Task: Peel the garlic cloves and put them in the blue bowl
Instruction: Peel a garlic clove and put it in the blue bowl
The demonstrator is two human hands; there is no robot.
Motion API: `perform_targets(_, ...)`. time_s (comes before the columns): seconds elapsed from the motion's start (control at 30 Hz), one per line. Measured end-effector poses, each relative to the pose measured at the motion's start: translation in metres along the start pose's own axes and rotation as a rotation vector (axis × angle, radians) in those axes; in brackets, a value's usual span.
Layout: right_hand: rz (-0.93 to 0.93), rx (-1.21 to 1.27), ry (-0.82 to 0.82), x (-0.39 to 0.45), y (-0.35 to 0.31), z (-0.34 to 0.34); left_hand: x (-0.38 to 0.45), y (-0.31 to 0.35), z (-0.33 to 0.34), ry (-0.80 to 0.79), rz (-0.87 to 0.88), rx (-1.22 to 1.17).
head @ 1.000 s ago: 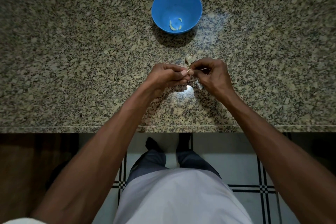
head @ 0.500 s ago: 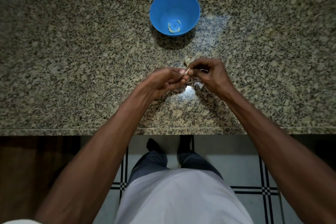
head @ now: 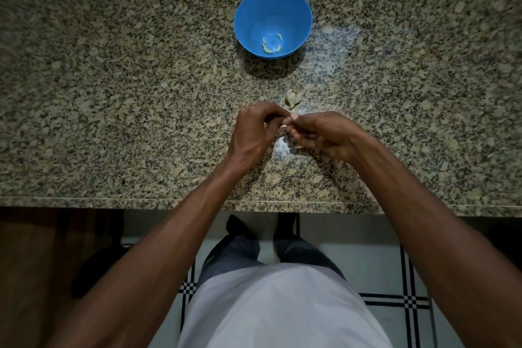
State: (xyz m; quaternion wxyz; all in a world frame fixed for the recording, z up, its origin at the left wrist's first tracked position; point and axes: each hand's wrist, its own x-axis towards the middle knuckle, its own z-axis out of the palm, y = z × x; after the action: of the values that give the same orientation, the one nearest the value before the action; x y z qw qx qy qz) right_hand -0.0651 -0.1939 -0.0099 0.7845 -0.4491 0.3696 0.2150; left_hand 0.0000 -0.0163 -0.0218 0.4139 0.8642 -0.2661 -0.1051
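Granite counter [head: 113, 93] runs wide, person standing at its near edge. Blue bowl [head: 299, 8] sits well back from the hands, centred, within reach for dropping cloves in; a few peeled cloves [head: 269, 48] already lie on its bottom. Left hand [head: 254, 130] and right hand [head: 324, 133] meet fingertip to fingertip above the counter, both pinching a garlic clove [head: 286, 121] that's mostly hidden, probably working the skin off. Garlic remnant [head: 292, 97] lies on the counter just beyond the hands, near for the next pick.
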Motion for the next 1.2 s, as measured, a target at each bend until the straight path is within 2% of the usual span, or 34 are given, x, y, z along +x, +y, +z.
perform_targets(0.1,0.035,-0.13,-0.014,0.004,-0.006,-0.003,-0.003,-0.005,0.0,0.007,0.094,0.108)
perform_targets(0.2,-0.021,-0.214,0.039,0.007,-0.007,0.0,-0.002,-0.006,0.0,-0.004,0.153,0.181)
perform_targets(0.27,-0.115,-0.298,0.095,0.007,-0.005,0.005,0.0,-0.004,0.0,0.001,0.132,0.166)
perform_targets(0.37,-0.286,-0.42,0.19,0.006,0.003,0.013,0.003,0.0,0.0,0.006,-0.01,0.067)
perform_targets(0.53,-0.464,-0.649,0.365,0.008,0.011,0.019,0.015,0.002,-0.003,-0.043,-0.222,-0.079)
perform_targets(0.8,-0.775,-0.971,0.474,0.008,0.016,0.022,0.023,0.012,-0.014,-0.118,-0.501,-0.471)
perform_targets(0.87,-0.784,-0.969,0.473,0.008,0.017,0.02,0.025,0.013,-0.014,-0.155,-0.58,-0.484)
perform_targets(1.0,-0.744,-0.924,0.456,0.008,0.02,0.018,0.026,0.006,-0.01,-0.2,-0.553,-0.417)
perform_targets(1.1,-0.663,-0.827,0.455,0.009,0.019,0.014,0.023,0.008,-0.008,-0.2,-0.581,-0.453)
perform_targets(1.2,-0.668,-0.815,0.471,0.008,0.019,0.016,0.023,0.012,-0.005,-0.147,-0.665,-0.51)
